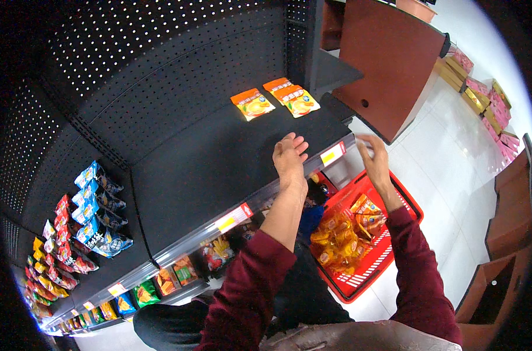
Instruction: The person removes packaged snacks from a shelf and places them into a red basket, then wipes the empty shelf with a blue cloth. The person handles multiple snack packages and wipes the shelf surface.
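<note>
My left hand (pixel 289 155) is over the front part of a black metal shelf (pixel 196 175), fingers apart and holding nothing. Beyond it, three orange-and-yellow snack pouches lie on the shelf: a single pouch (pixel 253 104) and, to its right, two overlapping pouches (pixel 297 100). My right hand (pixel 373 153) is just off the shelf's right front corner, thumb and fingers curved apart, with nothing seen in it. Below it on the floor stands a red plastic shopping basket (pixel 349 289) holding similar orange pouches (pixel 366 215) and several yellow-orange packets in clear wrap (pixel 338 241).
Rows of snack bags (pixel 101 237) stand at the left of the shelf. More snack bags (pixel 145 293) fill the lower shelf. A price rail edges the shelf front. A brown wooden cabinet (pixel 388 66) adjoins at the right; pink and gold boxes (pixel 476 96) lie on the floor.
</note>
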A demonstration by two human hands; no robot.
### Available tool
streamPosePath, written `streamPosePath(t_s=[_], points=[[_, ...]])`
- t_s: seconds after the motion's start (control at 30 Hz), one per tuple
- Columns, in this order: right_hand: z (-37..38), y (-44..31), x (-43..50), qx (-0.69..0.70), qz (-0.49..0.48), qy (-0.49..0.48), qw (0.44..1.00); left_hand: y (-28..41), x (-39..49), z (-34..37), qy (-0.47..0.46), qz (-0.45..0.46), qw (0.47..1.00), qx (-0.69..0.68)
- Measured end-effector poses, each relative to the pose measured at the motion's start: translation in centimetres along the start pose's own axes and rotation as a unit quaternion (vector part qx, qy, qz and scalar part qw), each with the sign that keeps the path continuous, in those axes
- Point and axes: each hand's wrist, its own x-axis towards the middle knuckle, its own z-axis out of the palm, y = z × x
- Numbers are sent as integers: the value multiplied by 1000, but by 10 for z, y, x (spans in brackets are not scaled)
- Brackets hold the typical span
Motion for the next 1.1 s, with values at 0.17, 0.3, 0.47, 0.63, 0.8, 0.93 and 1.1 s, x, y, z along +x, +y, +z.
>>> streamPosePath(t_s=[0.17,0.3,0.47,0.63,0.8,0.93,1.1], points=[[75,-47,81,-64,-151,-27,986,1,-4,4,5,30,999,-11],[130,-47,118,-139,-141,-93,976,2,-3,3,26,55,998,-16],[163,-40,141,-250,-19,-214,944,4,0,-3,44,58,997,-10],[159,-35,133,-224,-30,-266,937,4,4,-8,51,51,997,-25],[130,-44,93,-207,-103,-287,930,2,9,-8,74,53,995,-41],[107,-52,78,-70,-150,-281,945,-3,16,-10,112,42,991,-67],[97,-38,86,72,78,-211,972,-8,27,-20,115,-13,992,-50]])
